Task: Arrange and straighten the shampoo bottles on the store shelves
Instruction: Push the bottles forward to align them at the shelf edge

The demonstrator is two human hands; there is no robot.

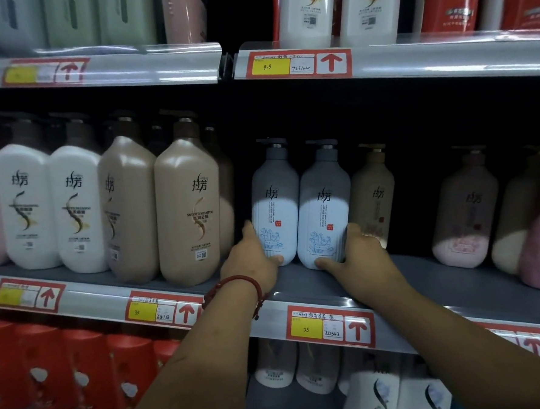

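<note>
Two grey bottles stand side by side, touching, set back on the middle shelf, labels forward. Your left hand grips the base of the left grey bottle, thumb on its front and fingers curled round its far side. Your right hand holds the base of the right grey bottle in the same way.

To the left, the tan bottles and white bottles stand close to the shelf edge in a tidy row; that section appears done. The grey pair sits deeper than these and probably needs drawing forward. To the right, the beige bottle stands just beside the pair, while the pink bottles are spaced unevenly with a gap between; this stretch looks left to arrange.
</note>
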